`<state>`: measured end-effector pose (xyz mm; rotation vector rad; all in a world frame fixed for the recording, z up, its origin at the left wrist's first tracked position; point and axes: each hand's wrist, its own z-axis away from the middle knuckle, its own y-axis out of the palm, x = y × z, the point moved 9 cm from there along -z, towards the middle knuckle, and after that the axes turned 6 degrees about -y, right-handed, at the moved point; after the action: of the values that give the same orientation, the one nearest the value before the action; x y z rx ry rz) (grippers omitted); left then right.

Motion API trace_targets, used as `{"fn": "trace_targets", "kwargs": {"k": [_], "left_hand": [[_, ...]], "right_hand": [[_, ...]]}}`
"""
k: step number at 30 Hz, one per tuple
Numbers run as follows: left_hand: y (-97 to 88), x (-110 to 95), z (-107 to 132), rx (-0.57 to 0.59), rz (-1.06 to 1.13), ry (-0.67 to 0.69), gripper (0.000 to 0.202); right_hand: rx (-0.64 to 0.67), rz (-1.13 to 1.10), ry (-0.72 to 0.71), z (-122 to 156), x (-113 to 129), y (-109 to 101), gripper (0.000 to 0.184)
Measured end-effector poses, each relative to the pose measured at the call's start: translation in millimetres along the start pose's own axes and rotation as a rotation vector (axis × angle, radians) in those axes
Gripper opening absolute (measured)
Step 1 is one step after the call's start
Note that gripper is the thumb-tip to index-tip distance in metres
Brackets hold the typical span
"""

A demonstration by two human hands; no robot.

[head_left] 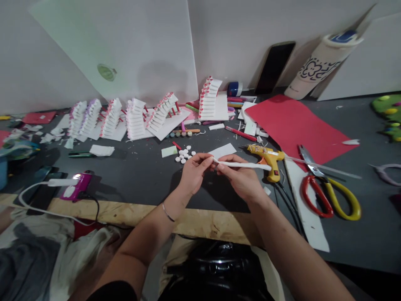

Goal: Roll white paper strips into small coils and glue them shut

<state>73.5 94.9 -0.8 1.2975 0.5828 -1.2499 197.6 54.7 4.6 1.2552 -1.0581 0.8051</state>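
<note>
Both hands meet above the dark grey table. My left hand pinches the left end of a thin white foam strip. My right hand grips the same strip just beside it, and the strip runs out to the right over the yellow glue gun. A cluster of small white foam discs lies just beyond my left hand. A white foam piece sits behind the hands.
Several stair-like white foam models line the back wall. A red sheet, red-and-yellow scissors, a white foam board strip, markers and a pink device with cable surround the work spot. A wooden table edge runs in front.
</note>
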Motion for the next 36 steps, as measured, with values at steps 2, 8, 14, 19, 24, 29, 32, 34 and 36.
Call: {"fn": "trace_targets", "kwargs": {"k": [2, 8, 14, 19, 24, 29, 32, 34, 36], "left_hand": [[-0.6, -1, 0, -0.008, -0.018, 0.019, 0.033], [-0.7, -16, 10, -0.056, -0.237, 0.239, 0.024], [1.7, -36, 22, -0.115, -0.463, 0.486, 0.019], [5.8, -37, 22, -0.072, -0.526, 0.510, 0.019], [15.0, -44, 31, -0.033, -0.647, 0.561, 0.020], [7.8, -33, 17, 0.008, -0.484, 0.371, 0.020], [7.7, -25, 12, 0.046, -0.432, 0.286, 0.024], [8.4, -27, 15, 0.022, -0.497, 0.328, 0.023], [9.1, -32, 20, -0.022, -0.576, 0.403, 0.020]], "right_hand": [[-0.049, 0.062, -0.065, 1, 6, -4, 0.025], [-0.155, 0.204, -0.199, 8, 21, -3, 0.021], [-0.150, 0.200, -0.210, 12, 21, 1, 0.016], [-0.156, 0.179, -0.199, 11, 17, -2, 0.015], [-0.198, 0.174, -0.209, 10, 21, -4, 0.018], [-0.178, 0.188, -0.189, 8, 23, -4, 0.021], [-0.158, 0.188, -0.190, 8, 22, -4, 0.020], [-0.148, 0.183, -0.194, 8, 22, -3, 0.019], [-0.154, 0.187, -0.197, 9, 22, -3, 0.018]]}}
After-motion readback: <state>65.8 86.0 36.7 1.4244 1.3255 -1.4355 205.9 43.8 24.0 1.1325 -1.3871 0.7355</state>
